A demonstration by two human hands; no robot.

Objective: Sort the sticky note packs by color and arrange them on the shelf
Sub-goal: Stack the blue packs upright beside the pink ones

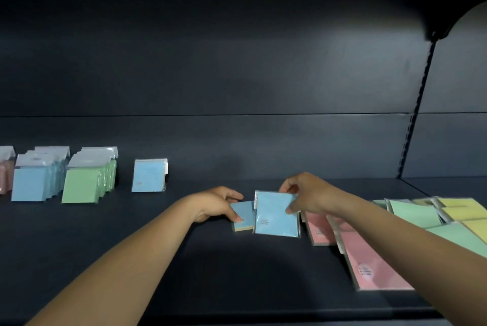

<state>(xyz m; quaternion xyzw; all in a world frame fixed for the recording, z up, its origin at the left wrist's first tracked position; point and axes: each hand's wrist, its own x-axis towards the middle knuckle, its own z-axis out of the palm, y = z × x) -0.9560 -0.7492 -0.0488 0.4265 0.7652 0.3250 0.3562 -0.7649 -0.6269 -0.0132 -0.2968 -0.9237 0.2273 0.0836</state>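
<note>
Right hand [300, 195] pinches a blue pack [276, 216] mid-shelf [184, 259], left hand [220, 203] grips a smaller blue pack [243, 216] beside it; slick wrap could slip, dropping one onto pink packs [350, 241].

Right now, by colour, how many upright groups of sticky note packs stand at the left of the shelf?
Blue: 2, the blue row and the lone blue pack
Green: 1, the green row
Pink: 1, the pink row, cut by the frame edge
Total: 4
</note>
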